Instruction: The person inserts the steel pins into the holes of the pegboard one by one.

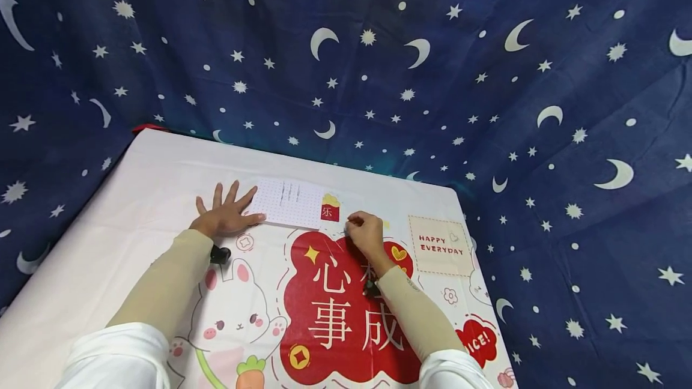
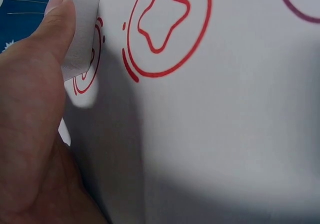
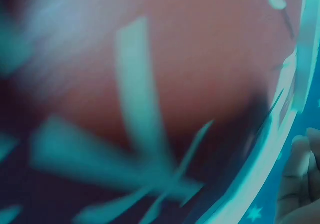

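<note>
My left hand (image 1: 229, 215) lies with fingers spread at the left end of a white dotted block (image 1: 270, 212), its thumb against the block's edge. In the left wrist view, the left thumb (image 2: 57, 23) presses the side of the block (image 2: 82, 38). Several thin needles (image 1: 290, 192) stand up from the block's top; their thin shafts (image 2: 30, 1) show beyond the thumb. My right hand (image 1: 364, 233) is right of the block, fingers curled and tips together low over the table; I cannot tell whether they pinch anything. Only its fingers (image 3: 297, 179) show at the right wrist view's edge.
A printed white cloth (image 1: 178, 167) covers the table, with a rabbit drawing (image 1: 238, 311), a large red patch (image 1: 303, 329) and a "Happy Everyday" panel (image 1: 440, 257). Thin lines (image 3: 272, 106) cross the print near the right hand. Blue star-and-moon curtains (image 1: 373, 119) surround the table.
</note>
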The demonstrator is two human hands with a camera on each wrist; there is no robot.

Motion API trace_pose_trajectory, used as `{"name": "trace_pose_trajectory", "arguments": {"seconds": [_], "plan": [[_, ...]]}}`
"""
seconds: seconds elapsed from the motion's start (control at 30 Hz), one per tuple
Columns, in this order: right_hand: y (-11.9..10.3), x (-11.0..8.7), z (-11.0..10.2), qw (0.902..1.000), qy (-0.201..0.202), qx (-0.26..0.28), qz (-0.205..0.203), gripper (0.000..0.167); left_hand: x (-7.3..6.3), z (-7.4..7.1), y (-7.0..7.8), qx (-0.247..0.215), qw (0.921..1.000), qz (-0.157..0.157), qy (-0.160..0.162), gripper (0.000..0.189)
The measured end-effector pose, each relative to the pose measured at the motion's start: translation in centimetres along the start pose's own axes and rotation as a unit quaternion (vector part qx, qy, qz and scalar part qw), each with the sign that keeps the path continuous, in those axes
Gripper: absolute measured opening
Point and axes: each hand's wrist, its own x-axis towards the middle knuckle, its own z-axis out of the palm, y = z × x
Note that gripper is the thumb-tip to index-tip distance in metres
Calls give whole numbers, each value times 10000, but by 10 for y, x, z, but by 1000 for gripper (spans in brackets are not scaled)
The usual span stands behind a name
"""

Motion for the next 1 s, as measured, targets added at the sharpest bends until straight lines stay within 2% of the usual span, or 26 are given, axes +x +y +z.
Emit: {"name": "trace_pose_trajectory", "arguments": {"seconds": [0.13,0.27,0.37,0.57,0.73,0.87,1.0], "plan": [[10,-1,-7,9995,-294,-122,60,9,1,-2,-4,-54,10000,12,30,120],[14,-4,-7,9960,-889,-128,22,6,-3,-4,-1,-75,10000,-56,-4,114],[15,-6,-5,9932,-1136,-236,-86,4,-9,-7,5,-182,9998,-35,-42,110],[15,-7,1,9912,-1053,-766,-235,11,-5,-2,5,-95,9999,-10,50,112],[10,-8,3,9836,-1273,-1235,-329,20,4,2,-3,-38,10000,-4,71,121],[9,-7,2,9826,-1371,-1186,-408,21,4,2,-4,-59,10000,13,68,122],[13,-7,1,9881,-1328,-720,-284,19,-1,-1,1,-139,9999,25,15,117]]}}
